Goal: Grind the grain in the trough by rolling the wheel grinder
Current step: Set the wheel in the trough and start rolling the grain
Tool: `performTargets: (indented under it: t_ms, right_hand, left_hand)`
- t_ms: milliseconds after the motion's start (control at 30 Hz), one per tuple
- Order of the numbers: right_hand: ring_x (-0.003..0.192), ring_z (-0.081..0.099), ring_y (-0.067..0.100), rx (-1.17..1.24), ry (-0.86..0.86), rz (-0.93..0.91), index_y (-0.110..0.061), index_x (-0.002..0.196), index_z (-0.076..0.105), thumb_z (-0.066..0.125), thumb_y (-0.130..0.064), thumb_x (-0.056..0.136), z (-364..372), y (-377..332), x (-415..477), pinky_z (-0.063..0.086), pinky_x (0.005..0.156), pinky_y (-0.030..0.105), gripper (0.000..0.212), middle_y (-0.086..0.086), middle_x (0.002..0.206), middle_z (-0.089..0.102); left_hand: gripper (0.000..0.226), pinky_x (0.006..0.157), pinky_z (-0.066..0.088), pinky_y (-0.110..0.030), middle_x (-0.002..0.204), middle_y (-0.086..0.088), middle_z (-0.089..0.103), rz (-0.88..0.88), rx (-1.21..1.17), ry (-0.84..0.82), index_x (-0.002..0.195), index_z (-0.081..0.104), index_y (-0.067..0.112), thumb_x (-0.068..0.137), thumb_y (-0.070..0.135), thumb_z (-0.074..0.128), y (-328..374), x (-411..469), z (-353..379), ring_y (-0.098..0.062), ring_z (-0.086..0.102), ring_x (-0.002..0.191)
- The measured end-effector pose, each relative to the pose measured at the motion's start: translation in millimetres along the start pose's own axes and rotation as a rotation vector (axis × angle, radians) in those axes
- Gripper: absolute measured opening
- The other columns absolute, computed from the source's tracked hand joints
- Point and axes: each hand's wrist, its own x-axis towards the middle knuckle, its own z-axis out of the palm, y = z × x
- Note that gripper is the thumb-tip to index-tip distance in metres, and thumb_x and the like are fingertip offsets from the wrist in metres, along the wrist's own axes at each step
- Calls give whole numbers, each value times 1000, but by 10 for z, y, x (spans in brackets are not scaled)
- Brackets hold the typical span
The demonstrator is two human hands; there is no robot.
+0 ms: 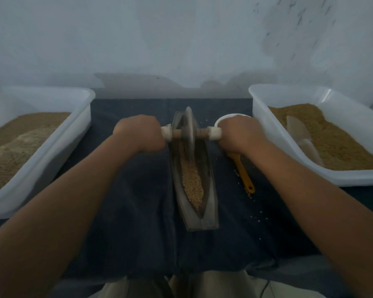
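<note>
Grey, hard and likely heavy wheel grinder [189, 130], up on its edge in the far half of the trough [207, 211], touching the tan grain [193, 186], best held by its two pale stick ends, left hand [140, 133] and right hand [239, 134] each wrapped round one.

Dark cloth [138, 201] carries the trough [207, 216], left tub [41, 168], right tub [357, 180], bowl [227, 116] and orange scoop [243, 175].
</note>
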Motion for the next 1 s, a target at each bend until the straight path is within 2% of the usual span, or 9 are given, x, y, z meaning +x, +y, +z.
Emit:
performTargets:
  t_ms: [133,233,367,433,567,700,800,900,1000]
  right_hand:
    - [62,58,12,7,-43,-1,-32,77,63,70,-42,84,-66,-22,31,49,59,33,14,-8,70,61]
    - [63,57,10,34,-63,-46,-31,70,60,67,-44,86,-71,15,-354,55,63,36,22,-8,68,60]
    - [58,47,1,0,-107,-171,-37,70,49,64,-51,88,-93,122,-869,39,51,27,28,-11,66,53]
    - [60,47,1,-10,-103,-151,-36,69,52,64,-50,89,-105,87,-722,31,52,25,27,-12,67,54]
    - [58,52,11,-41,32,-16,-31,66,57,67,-40,83,-116,-30,-92,42,55,30,22,-9,65,56]
    - [59,54,13,-33,-5,5,-32,68,55,69,-53,82,-109,-46,119,41,55,30,28,-7,68,59]
    - [63,60,12,42,-110,-3,-30,71,62,68,-43,86,-80,-4,-128,51,60,33,21,-6,70,65]
    - [65,61,2,131,-315,-106,-38,78,63,62,-52,81,-96,111,-650,44,54,26,15,-10,72,65]
    - [66,58,0,127,-316,-136,-41,82,60,54,-59,76,-64,140,-802,40,51,25,20,-12,73,64]
  left_hand:
    - [22,73,55,-37,81,2,62,-2,-23,-11,77,55,22,80,42,63,-11,-14,45,-23,64,76]
    - [20,60,50,-30,72,5,63,96,-65,-128,74,62,20,79,40,64,-71,-343,170,-14,62,66]
    - [26,47,38,-24,56,7,59,144,-106,-98,61,58,22,66,47,54,-120,-739,387,-8,57,53]
    - [27,50,39,-26,61,8,59,107,-85,-55,64,58,22,69,48,55,-113,-642,414,-11,58,56]
    - [27,63,48,-33,74,5,61,-30,-43,107,74,60,22,74,49,57,-64,-97,242,-21,60,66]
    - [20,68,51,-35,77,3,61,-39,-5,90,81,62,23,80,43,63,-5,117,126,-20,58,68]
    - [23,63,51,-33,73,6,60,52,6,52,73,58,22,78,44,61,-26,-156,155,-20,60,66]
    - [22,49,40,-25,61,8,59,185,49,9,67,58,24,72,45,58,-73,-542,254,-11,57,54]
    - [26,47,35,-23,58,7,57,219,74,14,65,56,23,70,48,55,-72,-547,259,-10,54,51]
